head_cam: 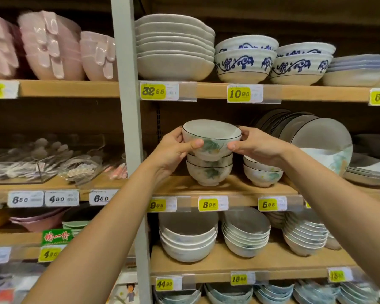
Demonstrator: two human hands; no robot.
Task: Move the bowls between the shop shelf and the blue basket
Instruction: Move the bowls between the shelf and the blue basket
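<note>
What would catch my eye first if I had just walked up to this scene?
The left hand and right hand grip a white ceramic bowl with a thin black rim and green leaf print at the centre, directly above a stack of matching bowls on the middle wooden shelf. Bright yellow price tags line the shelf edges, and blue-and-white patterned bowls sit on the shelf above, to the right.
</note>
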